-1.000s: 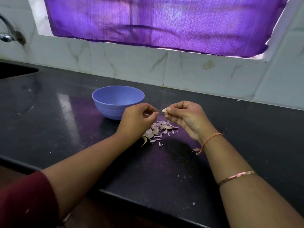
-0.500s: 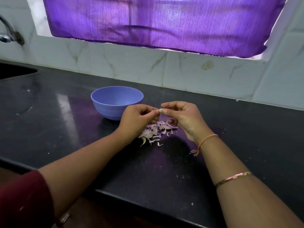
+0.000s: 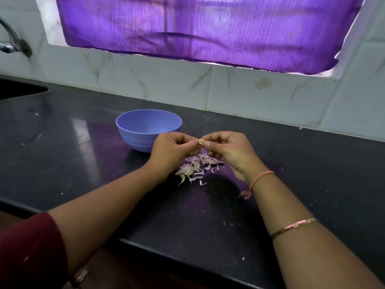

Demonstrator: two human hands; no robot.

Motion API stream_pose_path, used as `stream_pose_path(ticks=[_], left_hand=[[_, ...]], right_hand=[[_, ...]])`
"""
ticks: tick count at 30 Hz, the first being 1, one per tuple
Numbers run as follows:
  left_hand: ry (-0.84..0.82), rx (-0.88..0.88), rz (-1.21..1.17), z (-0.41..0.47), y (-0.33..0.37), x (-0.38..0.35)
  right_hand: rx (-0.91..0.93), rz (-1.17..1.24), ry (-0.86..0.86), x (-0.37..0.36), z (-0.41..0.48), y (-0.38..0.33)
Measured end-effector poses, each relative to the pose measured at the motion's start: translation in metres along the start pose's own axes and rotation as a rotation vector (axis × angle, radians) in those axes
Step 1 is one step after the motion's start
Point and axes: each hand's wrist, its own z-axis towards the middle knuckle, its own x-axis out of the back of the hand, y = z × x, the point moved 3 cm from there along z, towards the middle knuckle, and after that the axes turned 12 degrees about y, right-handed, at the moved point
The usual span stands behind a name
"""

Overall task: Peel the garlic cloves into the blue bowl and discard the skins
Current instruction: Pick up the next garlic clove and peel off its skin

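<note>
Head view: the garlic clove (image 3: 201,141) is pinched between thumb and forefinger of the right hand (image 3: 231,152), pale and small, with only its left end showing past the fingertips. The left hand (image 3: 173,151) meets it from the other side, fingers curled, thumb and forefinger nipping that exposed end. Whether they hold skin or the clove itself is too small to tell. Both hands hover above the counter, knuckles up, almost touching each other.

Directly beneath the grip lies the heap of skins (image 3: 198,165), pinkish-white curls and slivers scattered on the black countertop (image 3: 83,163), a few strays lying toward the person. The blue bowl (image 3: 133,138) stands upright just behind and to the left of the left hand. Its bottom cannot be seen from here.

An orange thread (image 3: 261,177) circles the right wrist and a thin metal bangle (image 3: 293,227) the forearm. A dark red sleeve (image 3: 27,247) covers the left upper arm. Behind run marbled white tiles (image 3: 166,80) under a purple curtain (image 3: 208,28). A tap (image 3: 12,42) and a sink (image 3: 18,90) are at far left.
</note>
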Motion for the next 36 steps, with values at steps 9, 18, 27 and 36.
stream_pose_path(ticks=[9,18,27,36], left_hand=[[0.028,-0.014,0.15,0.002,-0.003,0.0],[0.056,-0.079,0.26,0.002,-0.004,0.0],[0.11,-0.132,0.283,0.002,-0.005,0.003],[0.094,-0.208,0.332,0.005,-0.005,0.002]], right_hand=[[-0.104,0.296,-0.019,-0.003,-0.003,-0.006],[-0.106,0.414,0.047,-0.003,-0.001,-0.007],[-0.094,0.281,0.081,0.001,0.001,-0.003],[0.009,0.049,0.068,-0.002,0.001,-0.002]])
